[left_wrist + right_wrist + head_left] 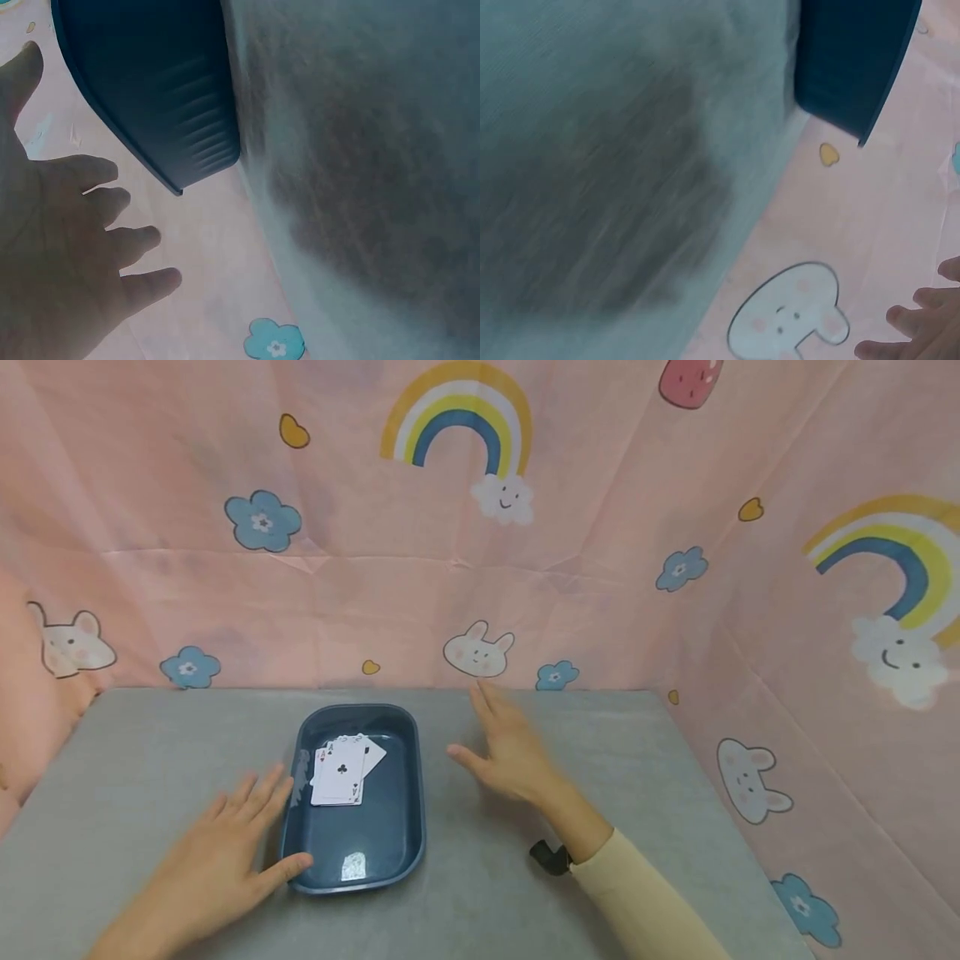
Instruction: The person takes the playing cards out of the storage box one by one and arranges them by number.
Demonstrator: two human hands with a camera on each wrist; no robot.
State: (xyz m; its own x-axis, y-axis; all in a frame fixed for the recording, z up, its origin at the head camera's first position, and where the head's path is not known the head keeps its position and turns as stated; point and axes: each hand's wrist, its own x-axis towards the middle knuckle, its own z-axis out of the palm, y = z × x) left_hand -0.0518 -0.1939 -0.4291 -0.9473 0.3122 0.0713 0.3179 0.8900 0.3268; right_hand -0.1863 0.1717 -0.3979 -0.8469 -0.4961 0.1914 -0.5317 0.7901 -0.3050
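A dark blue rectangular tray (378,843) with rounded corners stands on the grey table. Inside it, toward the upper left, lies a small overlapping pile of playing cards (339,772); an ace of clubs is on top, and a red ace's corner peeks out at its left. My left hand (217,852) is at the tray's left side, fingers spread, with the thumb overlapping the near-left rim in the head view. Nothing is held in it. To the right of the tray, my right hand (513,752) hovers over the table, fingers extended and the thumb apart, also holding nothing.
The grey table (622,760) meets a pink cloth backdrop (360,602) printed with rainbows, flowers and rabbits at the back and sides. A black strap piece (550,857) shows at my right wrist, next to the cream sleeve (637,902).
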